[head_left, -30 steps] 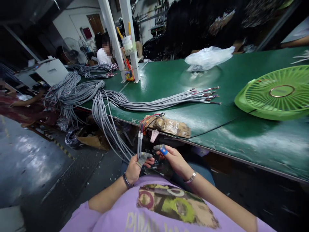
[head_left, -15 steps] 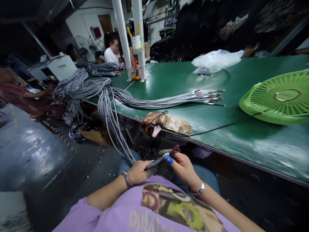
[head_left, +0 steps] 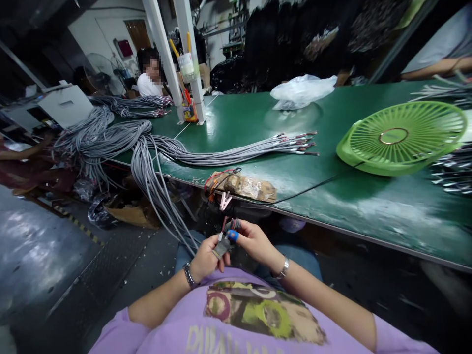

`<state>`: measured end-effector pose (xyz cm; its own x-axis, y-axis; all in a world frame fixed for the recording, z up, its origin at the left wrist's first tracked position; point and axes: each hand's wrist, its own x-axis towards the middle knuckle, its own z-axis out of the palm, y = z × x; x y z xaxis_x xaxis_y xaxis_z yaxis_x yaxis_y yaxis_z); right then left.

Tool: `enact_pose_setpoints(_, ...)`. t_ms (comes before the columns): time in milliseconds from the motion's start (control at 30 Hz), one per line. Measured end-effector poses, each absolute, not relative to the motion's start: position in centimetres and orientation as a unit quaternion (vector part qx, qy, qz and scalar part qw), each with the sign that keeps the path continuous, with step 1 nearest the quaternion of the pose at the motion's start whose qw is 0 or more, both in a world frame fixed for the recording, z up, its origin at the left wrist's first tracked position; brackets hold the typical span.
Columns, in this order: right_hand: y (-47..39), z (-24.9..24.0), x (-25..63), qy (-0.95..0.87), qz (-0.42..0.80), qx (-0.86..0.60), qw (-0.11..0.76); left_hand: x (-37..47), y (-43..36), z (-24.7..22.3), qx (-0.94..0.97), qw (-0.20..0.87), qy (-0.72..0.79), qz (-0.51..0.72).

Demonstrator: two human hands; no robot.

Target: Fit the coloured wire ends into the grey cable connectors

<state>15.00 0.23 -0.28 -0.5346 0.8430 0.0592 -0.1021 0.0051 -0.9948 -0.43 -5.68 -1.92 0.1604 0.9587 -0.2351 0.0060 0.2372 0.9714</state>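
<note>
Above my lap, my left hand [head_left: 207, 255] is closed around the ends of grey cables [head_left: 173, 216] that hang down from the green table. My right hand [head_left: 254, 242], with blue tape on its thumb, pinches at the reddish wire ends of the cables, close beside my left fingertips. Grey finger covers show on both hands. Another bundle of grey cables [head_left: 228, 156] lies along the table, with its stripped ends pointing right. At the table edge, a pink clip [head_left: 225, 201] sits in front of a taped wooden block [head_left: 250, 188].
A green fan [head_left: 394, 137] stands on the green table [head_left: 295, 206] at the right, its black cord running left. A plastic bag [head_left: 302, 92] and white posts [head_left: 190, 64] are farther back. One person [head_left: 149, 81] sits beyond; others are partly visible at both sides.
The view has shifted to the right. My hands have come closer together, and the cable ends now point upward rather than out to the right.
</note>
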Motion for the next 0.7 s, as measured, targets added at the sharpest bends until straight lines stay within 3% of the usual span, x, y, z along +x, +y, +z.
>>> enact_pose_setpoints(400, 2.1, -0.9, 14.2, -0.459, 0.731, -0.365, 0.348, -0.8, -4.3, -2.3, 0.46, 0.56, 0.519, 0.454)
enact_pose_setpoints(700, 2.9, -0.4, 13.3, -0.535, 0.686, -0.352, 0.345, -1.8, -3.3, -1.3, 0.524, 0.514, 0.556, 0.389)
